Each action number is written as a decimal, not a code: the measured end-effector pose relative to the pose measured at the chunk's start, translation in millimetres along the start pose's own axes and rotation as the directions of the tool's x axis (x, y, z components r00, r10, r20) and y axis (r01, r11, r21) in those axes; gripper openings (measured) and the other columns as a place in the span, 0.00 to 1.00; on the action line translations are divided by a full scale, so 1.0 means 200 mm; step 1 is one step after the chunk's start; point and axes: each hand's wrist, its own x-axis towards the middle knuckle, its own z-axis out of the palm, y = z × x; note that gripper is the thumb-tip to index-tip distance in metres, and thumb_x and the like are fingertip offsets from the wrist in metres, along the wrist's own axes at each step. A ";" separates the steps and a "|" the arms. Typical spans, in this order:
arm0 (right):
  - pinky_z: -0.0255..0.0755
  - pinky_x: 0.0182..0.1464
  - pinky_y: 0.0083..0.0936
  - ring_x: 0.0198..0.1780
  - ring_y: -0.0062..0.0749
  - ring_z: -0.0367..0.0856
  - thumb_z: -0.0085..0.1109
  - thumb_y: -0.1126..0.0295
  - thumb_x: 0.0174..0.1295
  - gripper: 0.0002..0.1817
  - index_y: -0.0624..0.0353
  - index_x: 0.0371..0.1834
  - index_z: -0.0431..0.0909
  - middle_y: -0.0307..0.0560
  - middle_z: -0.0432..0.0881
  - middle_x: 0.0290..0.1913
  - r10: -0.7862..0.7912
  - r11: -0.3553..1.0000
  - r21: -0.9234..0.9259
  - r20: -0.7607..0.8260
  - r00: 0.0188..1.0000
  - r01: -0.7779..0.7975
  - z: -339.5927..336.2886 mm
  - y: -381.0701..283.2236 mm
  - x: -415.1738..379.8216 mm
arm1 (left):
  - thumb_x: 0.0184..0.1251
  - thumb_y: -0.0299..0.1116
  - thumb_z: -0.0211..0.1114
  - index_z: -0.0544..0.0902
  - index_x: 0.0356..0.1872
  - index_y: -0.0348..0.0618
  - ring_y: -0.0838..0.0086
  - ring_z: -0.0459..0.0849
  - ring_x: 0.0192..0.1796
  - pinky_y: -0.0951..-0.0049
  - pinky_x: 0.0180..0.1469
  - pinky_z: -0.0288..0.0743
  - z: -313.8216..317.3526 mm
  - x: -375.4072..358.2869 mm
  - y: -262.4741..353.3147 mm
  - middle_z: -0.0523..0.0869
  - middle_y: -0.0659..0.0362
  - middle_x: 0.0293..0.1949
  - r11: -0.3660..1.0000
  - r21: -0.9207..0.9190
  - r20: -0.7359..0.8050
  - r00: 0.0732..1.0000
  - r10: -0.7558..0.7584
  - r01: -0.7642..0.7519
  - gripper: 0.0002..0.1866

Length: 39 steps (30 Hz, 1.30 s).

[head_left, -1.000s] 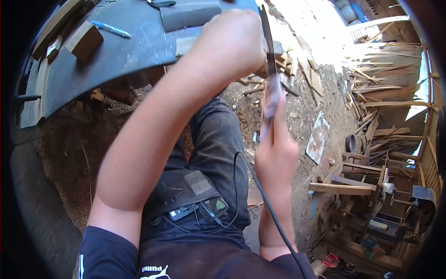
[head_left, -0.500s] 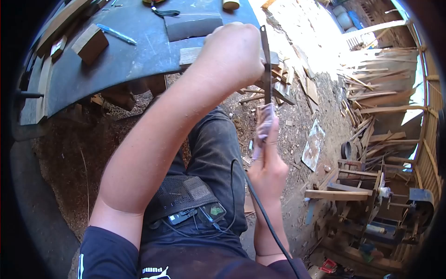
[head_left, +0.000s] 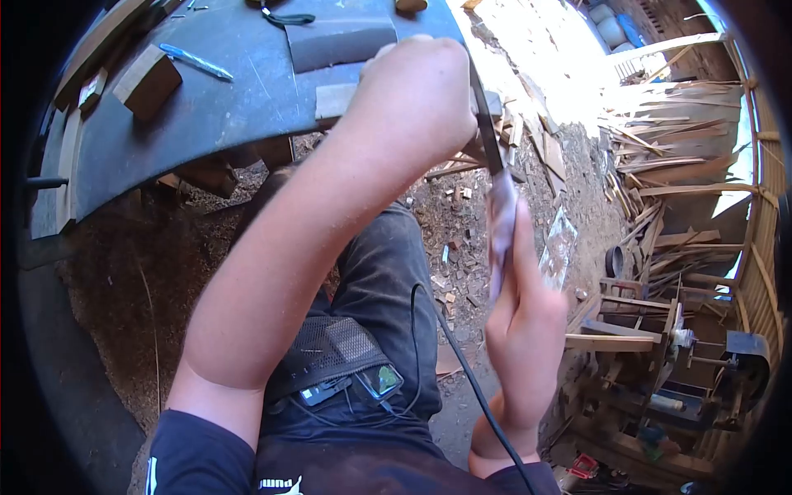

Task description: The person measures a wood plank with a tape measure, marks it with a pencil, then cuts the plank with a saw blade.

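Observation:
My left hand [head_left: 433,87] reaches across to the table's near edge. It is closed over a wooden block [head_left: 334,101], whose ends show on both sides of the fist; most of the fingers are hidden. In my right hand [head_left: 528,318] is a long, narrow, dark metal blade [head_left: 490,136] with a pale wrapped handle [head_left: 501,214]. The blade slants up past the right side of my left fist, beside the block's end. Whether its edge has teeth cannot be made out, nor whether it touches the wood.
On the blue-grey table [head_left: 247,91] lie a dark rectangular block [head_left: 342,43], a wood block [head_left: 148,82] and a blue pen [head_left: 195,62]. A black cable [head_left: 470,375] hangs before my body. Wood scraps [head_left: 458,235] litter the ground; a wooden machine frame [head_left: 668,355] stands right.
My right hand has moved right and down towards me, drawing the blade along and tilting it more. My left hand stays at the block. The view has shifted slightly.

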 end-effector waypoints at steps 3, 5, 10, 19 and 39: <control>0.77 0.36 0.44 0.36 0.64 0.87 0.56 0.75 0.74 0.32 0.48 0.81 0.66 0.70 0.84 0.35 0.044 0.992 -0.125 0.049 0.998 -0.037 0.10 -0.02 0.23 | 0.57 0.32 0.79 0.88 0.39 0.28 0.49 0.91 0.44 0.59 0.50 0.83 -0.03 0.01 0.02 0.90 0.37 0.38 1.000 -0.030 0.088 0.996 -0.005 0.008 0.16; 0.75 0.33 0.50 0.34 0.60 0.88 0.57 0.75 0.73 0.36 0.48 0.84 0.59 0.64 0.86 0.33 -0.016 0.977 -0.211 0.058 0.998 0.028 0.14 -0.03 0.26 | 0.57 0.32 0.79 0.88 0.39 0.28 0.48 0.91 0.42 0.59 0.49 0.83 -0.04 0.00 0.02 0.90 0.38 0.36 0.998 -0.062 0.091 0.996 0.017 -0.012 0.16; 0.76 0.32 0.50 0.30 0.60 0.87 0.56 0.71 0.75 0.34 0.51 0.84 0.59 0.59 0.85 0.27 -0.085 0.996 0.037 -0.027 0.996 0.086 0.07 0.06 -0.11 | 0.57 0.31 0.77 0.88 0.38 0.28 0.46 0.90 0.42 0.59 0.49 0.82 0.00 0.01 -0.01 0.90 0.39 0.35 1.000 0.000 0.035 0.999 0.027 -0.027 0.15; 0.74 0.30 0.50 0.25 0.56 0.85 0.56 0.73 0.74 0.37 0.50 0.85 0.55 0.60 0.84 0.27 -0.073 0.992 -0.097 0.017 0.997 0.075 0.16 0.06 0.10 | 0.60 0.32 0.76 0.89 0.36 0.29 0.52 0.91 0.39 0.60 0.44 0.82 -0.03 0.02 -0.01 0.89 0.40 0.33 0.998 -0.032 0.127 0.990 0.066 -0.063 0.13; 0.74 0.28 0.49 0.28 0.60 0.85 0.53 0.74 0.75 0.37 0.44 0.86 0.54 0.66 0.85 0.31 -0.033 0.991 -0.127 0.042 0.999 0.038 0.15 0.07 0.18 | 0.59 0.32 0.78 0.88 0.39 0.29 0.47 0.88 0.47 0.56 0.54 0.80 -0.01 -0.01 0.01 0.89 0.41 0.39 0.997 -0.078 0.036 0.999 -0.015 0.018 0.14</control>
